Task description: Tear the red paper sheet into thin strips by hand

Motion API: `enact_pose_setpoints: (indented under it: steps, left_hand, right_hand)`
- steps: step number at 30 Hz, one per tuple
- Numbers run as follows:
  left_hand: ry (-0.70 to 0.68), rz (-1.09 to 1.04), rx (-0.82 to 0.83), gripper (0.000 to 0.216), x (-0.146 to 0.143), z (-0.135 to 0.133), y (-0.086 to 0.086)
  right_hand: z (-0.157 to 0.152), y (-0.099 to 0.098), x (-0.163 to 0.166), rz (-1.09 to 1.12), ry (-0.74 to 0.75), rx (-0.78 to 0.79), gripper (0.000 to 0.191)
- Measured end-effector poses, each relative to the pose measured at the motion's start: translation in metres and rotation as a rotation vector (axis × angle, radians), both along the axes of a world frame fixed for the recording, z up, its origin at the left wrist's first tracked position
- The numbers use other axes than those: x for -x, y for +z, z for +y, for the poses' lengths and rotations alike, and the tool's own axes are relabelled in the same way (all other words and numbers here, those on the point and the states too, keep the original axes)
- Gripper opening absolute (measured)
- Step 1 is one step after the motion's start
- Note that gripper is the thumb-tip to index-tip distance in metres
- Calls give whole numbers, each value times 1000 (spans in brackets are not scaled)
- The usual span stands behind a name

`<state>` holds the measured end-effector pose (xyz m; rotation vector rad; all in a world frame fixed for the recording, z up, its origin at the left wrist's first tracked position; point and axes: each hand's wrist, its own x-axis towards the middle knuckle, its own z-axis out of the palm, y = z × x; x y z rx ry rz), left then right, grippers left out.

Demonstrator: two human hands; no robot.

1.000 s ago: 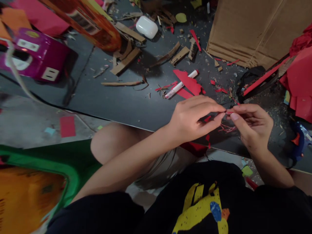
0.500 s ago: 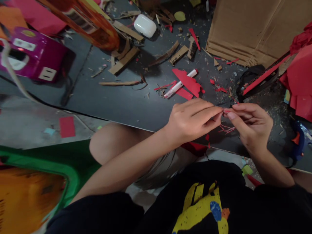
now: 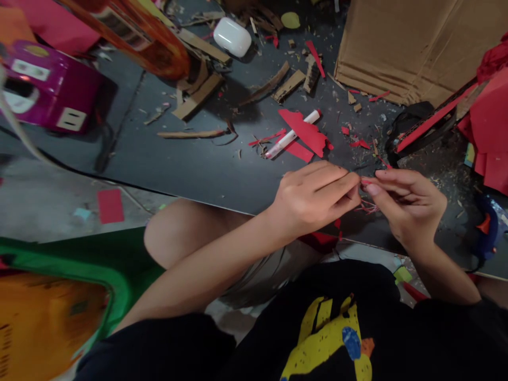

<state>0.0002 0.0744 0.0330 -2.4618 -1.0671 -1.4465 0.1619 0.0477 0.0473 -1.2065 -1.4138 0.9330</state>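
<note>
while pinched, red strip [image 3: 365,181] lies sideways

Marker pen [image 3: 282,143]: white barrel, red end. Crossing pen: red scrap [image 3: 308,135]. Right of pen: held sliver [image 3: 366,182], red; tool [image 3: 490,233], blue with orange trigger [image 3: 483,224]. Left of pen: purple box [image 3: 81,69], white panels [image 3: 71,119]. Below pen: black shirt [image 3: 400,328], yellow-blue-orange print [image 3: 325,341].

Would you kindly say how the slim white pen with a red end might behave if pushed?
The slim white pen would probably roll, given its round-looking shape. It is likely stiff, since it lies straight. The ragged red paper lying across it might shift too.
</note>
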Motion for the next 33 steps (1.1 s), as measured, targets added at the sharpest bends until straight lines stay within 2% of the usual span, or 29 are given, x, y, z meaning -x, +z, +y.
enact_pose_setpoints:
  steps: [4, 12, 15, 19, 21, 25, 29, 33]
  left_hand:
    - [-13, -62, 69, 11, 0, -1, 1]
    - [-14, -256, 325, 11, 2, -3, 9]
    - [-69, -388, 411, 13, 1, 0, 5]
    - [-151, -570, 457, 29, 0, 2, -2]
    - [-163, -562, 467, 31, 1, 2, -2]
    - [-214, -486, 555, 11, 3, 0, 4]
    - [-310, -413, 629, 12, 3, -1, 6]
    - [-271, -434, 617, 3, 2, -1, 6]
  right_hand:
    - [0, 1, 1, 39, 2, 47, 22]
    - [3, 1, -1, 106, -36, 108, 15]
    - [3, 0, -2, 78, -33, 101, 12]
    - [3, -1, -2, 122, -11, 86, 11]
    - [4, -2, -3, 150, -2, 89, 11]
    - [4, -2, -5, 128, -6, 97, 12]
    - [4, -4, -6, 112, -12, 80, 13]
    - [4, -4, -5, 98, -6, 62, 14]
